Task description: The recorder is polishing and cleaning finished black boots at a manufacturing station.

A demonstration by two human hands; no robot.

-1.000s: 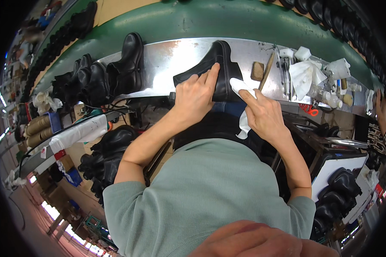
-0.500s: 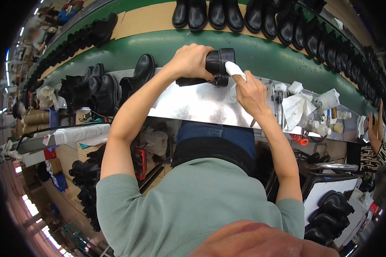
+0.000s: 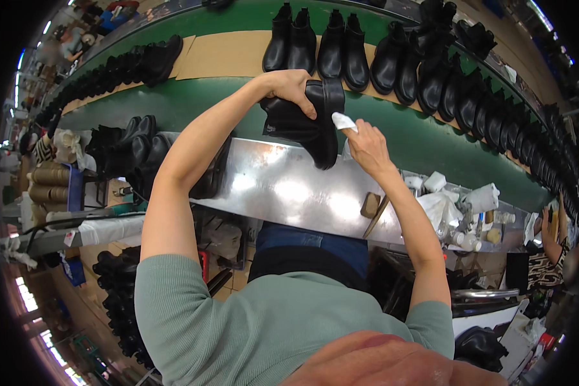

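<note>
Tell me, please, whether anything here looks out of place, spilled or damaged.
Only the right part of the metal worktop looks untidy: a crumpled white cloth lies beside small bottles, unlike the neatly lined boots behind. I see no spill, and no clear damage on the boot in the left hand.

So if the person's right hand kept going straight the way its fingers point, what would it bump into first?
Most likely the black boot in the left hand: the white cloth at the right hand's fingertips would meet its sole edge first, though depth is hard to judge.
</note>
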